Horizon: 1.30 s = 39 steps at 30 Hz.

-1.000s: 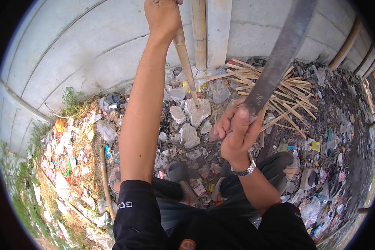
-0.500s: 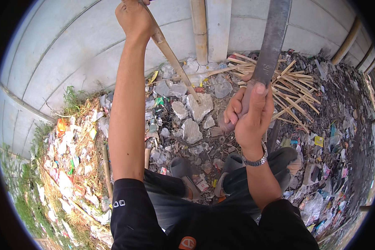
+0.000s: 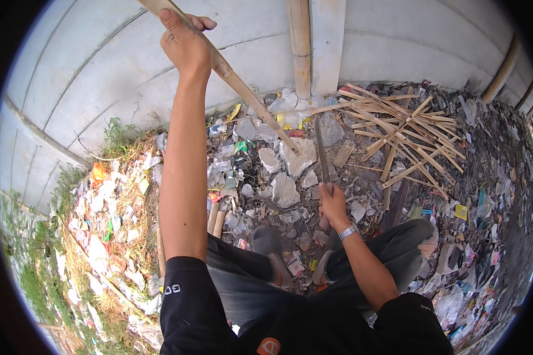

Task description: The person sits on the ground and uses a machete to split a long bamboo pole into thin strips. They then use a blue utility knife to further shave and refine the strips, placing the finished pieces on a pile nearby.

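Hands number two, both the person's own, and each grips one thing. Raised high at the end of a straight arm, the left hand (image 3: 186, 41) is closed tight round one long bamboo stick (image 3: 231, 77), fingers wrapped over it near its upper end. That stick slants down to the right, and its lower tip rests on a pale broken stone (image 3: 299, 155) among the rubble.

Lower down and nearer the body, the right hand (image 3: 333, 204) is shut in a fist round the handle of one long dark blade (image 3: 321, 151), which points up and away from the person, its tip close to the foot of the wall. One metal wristwatch (image 3: 347, 231) sits on that wrist.

Against the grey concrete wall (image 3: 100, 89) stand two upright posts side by side: one bamboo pole (image 3: 300, 47) and one pale concrete post (image 3: 327, 41) just to its right. To the right of the blade lies one loose heap of split bamboo strips (image 3: 405, 133), too many and too crossed to count. Two short bamboo offcuts (image 3: 216, 218) lie together near the person's left knee.

Two feet in sandals (image 3: 278, 260) show below, on ground strewn with litter (image 3: 109, 213), stones and scraps of wrapper. Weeds (image 3: 121, 133) grow at the wall's base on the left.
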Motion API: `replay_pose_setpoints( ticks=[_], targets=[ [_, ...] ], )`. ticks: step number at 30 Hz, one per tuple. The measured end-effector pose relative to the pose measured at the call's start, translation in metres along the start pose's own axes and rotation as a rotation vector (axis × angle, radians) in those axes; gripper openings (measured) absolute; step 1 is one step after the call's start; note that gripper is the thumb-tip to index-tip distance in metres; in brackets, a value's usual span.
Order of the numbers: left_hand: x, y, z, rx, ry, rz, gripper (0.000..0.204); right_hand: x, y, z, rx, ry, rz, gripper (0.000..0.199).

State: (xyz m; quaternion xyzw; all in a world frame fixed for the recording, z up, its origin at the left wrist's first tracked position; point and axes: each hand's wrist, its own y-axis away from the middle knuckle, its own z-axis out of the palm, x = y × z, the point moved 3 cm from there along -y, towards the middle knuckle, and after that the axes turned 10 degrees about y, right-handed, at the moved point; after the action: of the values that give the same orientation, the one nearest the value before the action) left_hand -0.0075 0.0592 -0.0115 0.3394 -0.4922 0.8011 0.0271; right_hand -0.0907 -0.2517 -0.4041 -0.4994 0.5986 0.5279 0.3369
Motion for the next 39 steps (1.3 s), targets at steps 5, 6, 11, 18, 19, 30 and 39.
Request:
replay_pose_setpoints(
  ticks=[5,6,11,18,19,30,39],
  targets=[
    [-0.001,0.003,0.001,0.113,0.165,-0.113,0.081,-0.051,0.018,0.004,-0.044,-0.176,-0.145,0.029],
    [0.001,0.004,0.004,0.132,0.178,-0.104,0.080,-0.046,0.022,0.006,-0.046,-0.183,-0.137,0.028],
    [0.009,0.016,0.009,0.262,0.107,-0.110,0.080,-0.023,0.032,0.025,-0.143,-0.275,-0.006,0.024],
    [0.030,0.010,-0.081,0.666,0.140,-0.108,0.075,-0.019,0.037,0.029,-0.123,-0.466,0.035,0.023],
    [0.045,0.020,-0.094,0.740,0.171,-0.134,0.072,-0.024,0.034,0.024,-0.091,-0.517,0.027,0.025],
    [-0.079,0.249,-0.239,1.350,0.669,-0.639,0.078,-0.102,0.016,-0.045,0.131,-0.903,-0.204,0.033],
    [-0.155,0.409,-0.207,1.157,0.717,-1.068,0.065,-0.117,0.009,-0.071,0.052,-0.984,-0.229,0.029]
  ],
)
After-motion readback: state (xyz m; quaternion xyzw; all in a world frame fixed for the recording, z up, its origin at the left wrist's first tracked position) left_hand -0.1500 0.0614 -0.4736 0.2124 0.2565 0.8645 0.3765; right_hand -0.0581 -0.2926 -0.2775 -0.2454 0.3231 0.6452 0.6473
